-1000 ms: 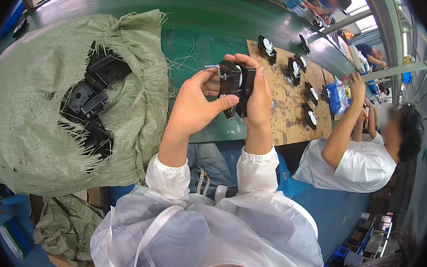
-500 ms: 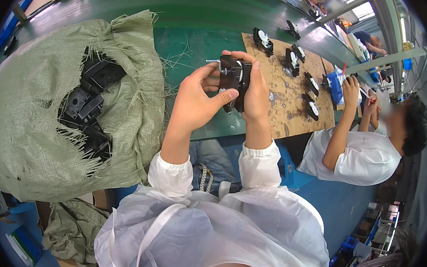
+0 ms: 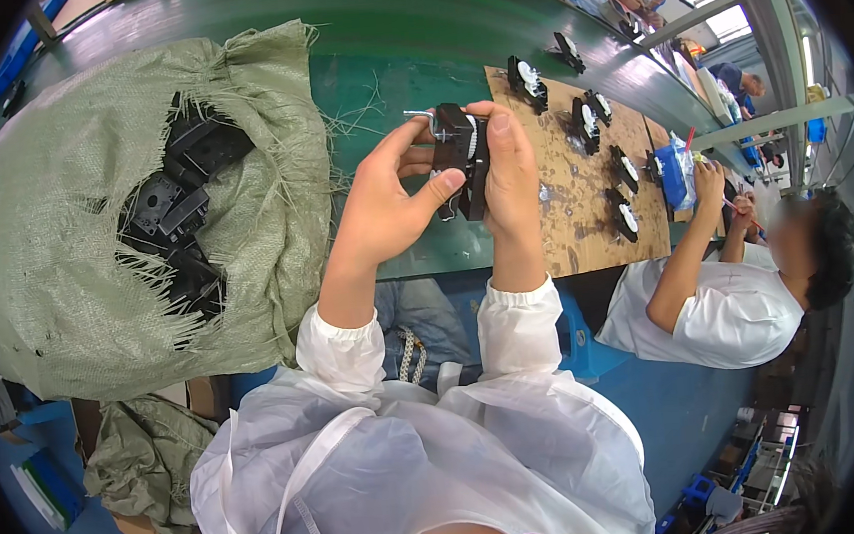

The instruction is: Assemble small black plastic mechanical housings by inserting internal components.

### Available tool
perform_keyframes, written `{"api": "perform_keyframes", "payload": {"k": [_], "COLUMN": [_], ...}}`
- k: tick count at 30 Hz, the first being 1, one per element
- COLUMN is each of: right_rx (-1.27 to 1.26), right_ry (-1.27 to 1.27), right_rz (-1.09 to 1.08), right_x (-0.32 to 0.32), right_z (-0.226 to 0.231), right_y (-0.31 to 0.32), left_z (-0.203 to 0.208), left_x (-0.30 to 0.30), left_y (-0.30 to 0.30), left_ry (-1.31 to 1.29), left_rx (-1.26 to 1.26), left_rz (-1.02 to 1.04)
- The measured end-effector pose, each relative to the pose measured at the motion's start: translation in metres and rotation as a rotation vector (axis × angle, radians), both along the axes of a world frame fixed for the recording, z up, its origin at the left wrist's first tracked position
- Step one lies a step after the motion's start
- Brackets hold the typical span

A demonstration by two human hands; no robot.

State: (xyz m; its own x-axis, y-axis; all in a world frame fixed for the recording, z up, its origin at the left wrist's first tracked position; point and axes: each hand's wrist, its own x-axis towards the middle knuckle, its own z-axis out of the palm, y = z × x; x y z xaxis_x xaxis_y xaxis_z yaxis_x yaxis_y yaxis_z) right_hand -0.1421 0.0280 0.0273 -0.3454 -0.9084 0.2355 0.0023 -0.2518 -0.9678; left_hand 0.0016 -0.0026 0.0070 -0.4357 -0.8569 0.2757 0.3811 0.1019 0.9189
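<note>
Between both hands, above the near edge of the green work surface, I hold a black plastic housing [image 3: 454, 144] with a white toothed wheel along one side. A bent metal rod [image 3: 418, 115] sticks out from its upper left. My left hand [image 3: 391, 197] is closed on its left side, thumb pressed on the lower part, other fingers behind it. My right hand [image 3: 507, 165] grips the right side, its fingers partly hidden behind the part. To the left, a torn green woven sack [image 3: 44, 247] shows several black plastic housings [image 3: 166, 202] through its opening.
Several black and white assemblies [image 3: 584, 124] stand on a brown board [image 3: 568, 216] to the right. Beyond it a co-worker in white [image 3: 721, 309] handles small things beside a blue bag [image 3: 676, 175]. A blue stool [image 3: 585, 340] stands near my right sleeve. Other people work farther back.
The housing has turned slightly in my hands, showing more of the white wheel. At the far right, an assembly near the board has shifted left and up along the green surface.
</note>
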Motion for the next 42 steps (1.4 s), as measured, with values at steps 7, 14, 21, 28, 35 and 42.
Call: {"api": "perform_keyframes", "payload": {"k": [7,14,21,28,35,42], "right_rx": [-0.031,0.026,-0.122,-0.195,-0.198,-0.211], "right_ry": [0.09,0.111,0.14,0.203,0.171,0.159], "right_rz": [-0.016,-0.055,-0.059,-0.078,-0.07,-0.051], "right_x": [0.004,-0.004,0.0,0.008,0.009,0.012], "right_z": [0.005,0.011,0.009,0.01,0.01,0.01], "right_y": [0.003,0.009,0.007,0.004,0.004,0.005], "left_z": [0.002,0.001,0.01,0.011,0.011,0.008], "left_x": [0.005,0.015,0.015,0.012,0.012,0.011], "left_y": [0.001,-0.003,0.003,0.002,0.002,0.002], "left_ry": [-0.022,0.036,0.114,0.101,0.099,0.095], "left_rx": [-0.019,0.0,0.173,0.142,0.153,0.154], "left_rz": [0.013,0.016,-0.062,-0.061,-0.051,-0.04]}}
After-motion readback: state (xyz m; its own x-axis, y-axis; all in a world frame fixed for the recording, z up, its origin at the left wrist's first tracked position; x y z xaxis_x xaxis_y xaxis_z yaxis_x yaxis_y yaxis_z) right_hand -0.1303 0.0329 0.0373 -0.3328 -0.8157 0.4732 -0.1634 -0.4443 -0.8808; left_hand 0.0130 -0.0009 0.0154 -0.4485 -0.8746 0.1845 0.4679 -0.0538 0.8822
